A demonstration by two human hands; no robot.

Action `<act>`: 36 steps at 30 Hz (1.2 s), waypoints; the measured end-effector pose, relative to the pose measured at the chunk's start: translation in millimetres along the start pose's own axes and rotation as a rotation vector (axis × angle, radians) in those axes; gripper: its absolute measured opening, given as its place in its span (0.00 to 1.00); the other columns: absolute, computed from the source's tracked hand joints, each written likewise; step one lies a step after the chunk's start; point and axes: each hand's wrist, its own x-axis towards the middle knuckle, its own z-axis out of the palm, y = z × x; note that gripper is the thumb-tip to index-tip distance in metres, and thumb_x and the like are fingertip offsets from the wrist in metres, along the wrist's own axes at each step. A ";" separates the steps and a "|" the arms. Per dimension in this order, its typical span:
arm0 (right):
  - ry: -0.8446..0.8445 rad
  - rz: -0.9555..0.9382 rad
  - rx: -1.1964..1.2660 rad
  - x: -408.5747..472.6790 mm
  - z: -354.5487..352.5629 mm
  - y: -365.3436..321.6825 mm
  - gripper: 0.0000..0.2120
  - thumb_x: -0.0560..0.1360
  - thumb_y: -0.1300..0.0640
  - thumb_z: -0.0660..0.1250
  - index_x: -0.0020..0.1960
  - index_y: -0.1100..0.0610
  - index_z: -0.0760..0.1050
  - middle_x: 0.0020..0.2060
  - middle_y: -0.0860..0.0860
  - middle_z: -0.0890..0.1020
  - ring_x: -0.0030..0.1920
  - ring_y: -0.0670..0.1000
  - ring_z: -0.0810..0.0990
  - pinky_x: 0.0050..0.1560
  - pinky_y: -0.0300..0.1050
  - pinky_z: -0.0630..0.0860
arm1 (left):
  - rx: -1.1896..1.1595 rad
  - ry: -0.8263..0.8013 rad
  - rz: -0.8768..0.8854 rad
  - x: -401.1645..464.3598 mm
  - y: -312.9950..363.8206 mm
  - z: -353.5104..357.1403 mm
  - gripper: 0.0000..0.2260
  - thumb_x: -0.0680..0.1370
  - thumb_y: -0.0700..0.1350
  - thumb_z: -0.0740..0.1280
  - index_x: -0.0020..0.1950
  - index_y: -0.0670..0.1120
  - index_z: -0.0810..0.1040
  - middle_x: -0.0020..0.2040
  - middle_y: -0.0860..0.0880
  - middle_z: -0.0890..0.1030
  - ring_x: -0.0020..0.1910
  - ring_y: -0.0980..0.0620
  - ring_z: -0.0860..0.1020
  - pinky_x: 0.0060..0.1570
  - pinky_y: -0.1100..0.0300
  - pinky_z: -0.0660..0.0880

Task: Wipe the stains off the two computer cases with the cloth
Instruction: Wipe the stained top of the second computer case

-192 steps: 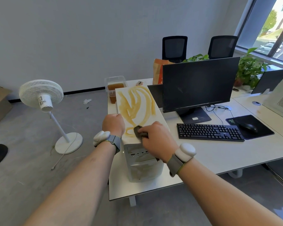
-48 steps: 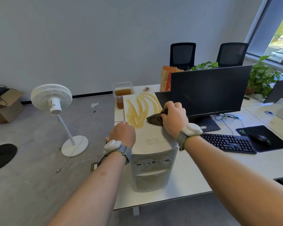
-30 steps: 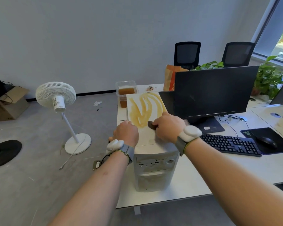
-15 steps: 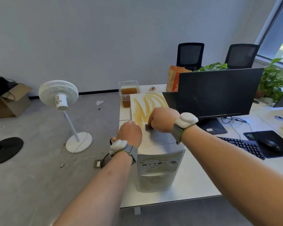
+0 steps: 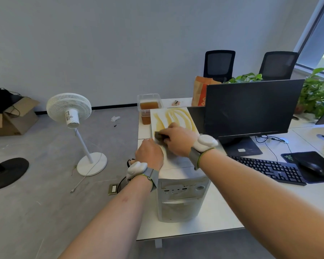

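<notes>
1. Keep your left hand (image 5: 149, 153) braced on the near left top edge of the computer case (image 5: 178, 165), which stands on the bench (image 5: 223, 219). Its fingers curl over that edge.
2. Keep your right hand (image 5: 178, 140) clamped on the dark cloth (image 5: 159, 135) and pressed flat on the top panel.
3. Work the cloth toward the brown stains (image 5: 174, 118) on the far half, using overlapping strokes. Fold to a clean face when it appears loaded.
4. Note: your right hand hides most of the cloth, so how soiled it is cannot be judged.
5. Note: the second case is not visible.
</notes>
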 end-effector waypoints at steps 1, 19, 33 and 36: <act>-0.007 -0.060 -0.006 -1.7 11.1 -3.1 0.21 0.82 0.52 0.58 0.73 0.36 0.69 0.65 0.48 0.71 0.56 0.59 0.76 0.52 0.49 0.76 | -0.005 0.010 0.007 1.7 -0.7 1.3 0.18 0.87 0.48 0.48 0.56 0.43 0.76 0.58 0.40 0.81 0.58 0.37 0.78 0.60 0.47 0.73; 0.059 -0.157 0.090 -30.4 28.2 5.8 0.17 0.83 0.47 0.57 0.68 0.34 0.75 0.57 0.46 0.73 0.52 0.54 0.75 0.51 0.50 0.76 | 0.069 0.017 -0.044 6.8 -3.3 6.0 0.15 0.86 0.51 0.47 0.48 0.49 0.69 0.56 0.43 0.80 0.58 0.37 0.76 0.65 0.40 0.70; 0.165 0.168 -0.006 -66.3 10.8 56.0 0.16 0.81 0.51 0.59 0.63 0.40 0.79 0.50 0.47 0.71 0.44 0.53 0.76 0.44 0.46 0.75 | 0.196 -0.061 -0.063 13.4 -1.2 11.1 0.26 0.82 0.63 0.50 0.64 0.45 0.71 0.58 0.44 0.81 0.55 0.37 0.78 0.61 0.39 0.73; 0.138 0.183 0.033 -79.8 16.6 54.7 0.15 0.77 0.52 0.61 0.58 0.42 0.83 0.48 0.45 0.74 0.45 0.52 0.78 0.45 0.46 0.78 | 0.201 -0.058 -0.059 12.6 -2.1 10.8 0.26 0.81 0.64 0.49 0.65 0.46 0.71 0.57 0.45 0.81 0.54 0.38 0.79 0.61 0.38 0.73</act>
